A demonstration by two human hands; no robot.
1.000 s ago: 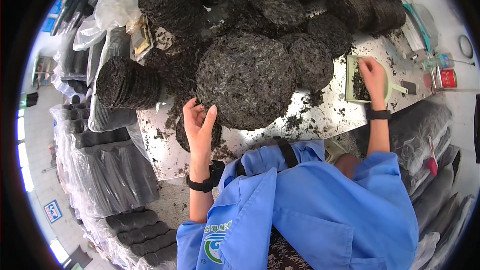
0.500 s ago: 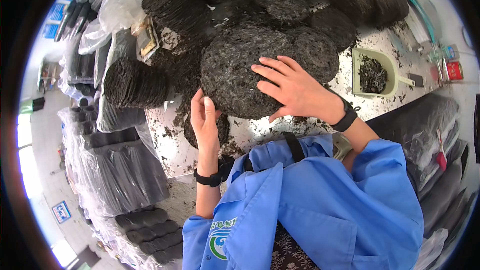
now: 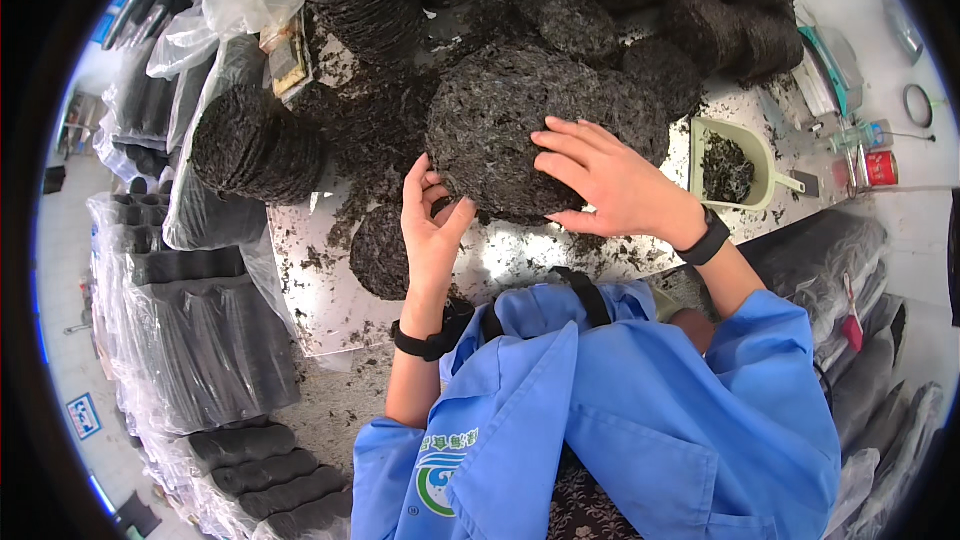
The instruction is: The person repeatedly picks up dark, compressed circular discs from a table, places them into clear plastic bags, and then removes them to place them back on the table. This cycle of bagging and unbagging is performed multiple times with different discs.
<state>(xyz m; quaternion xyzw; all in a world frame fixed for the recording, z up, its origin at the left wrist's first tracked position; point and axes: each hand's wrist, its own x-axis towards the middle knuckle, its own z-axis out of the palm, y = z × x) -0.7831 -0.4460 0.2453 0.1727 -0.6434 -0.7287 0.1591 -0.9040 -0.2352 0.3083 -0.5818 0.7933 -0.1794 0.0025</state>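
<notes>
A large round disc of dried dark seaweed is tilted up before me over the work table. My right hand holds it from the right, fingers laid across its face and thumb at the lower edge. At its lower left edge my left hand grips with curled fingers and thumb. The left fingertips are partly hidden. Below the left hand, a smaller round seaweed cake lies on the table. To the left, a stack of round seaweed sheets rests on its side.
More seaweed stacks crowd the far side. A pale green dustpan with seaweed scraps stands right on the white table, where crumbs are scattered. Plastic-wrapped seaweed rolls are piled left, and more bagged rolls lie right. A red can sits far right.
My left hand has shifted slightly right along the disc's edge, its thumb now farther from the fingers. My right hand stays on the disc. The whole view has shifted slightly.
</notes>
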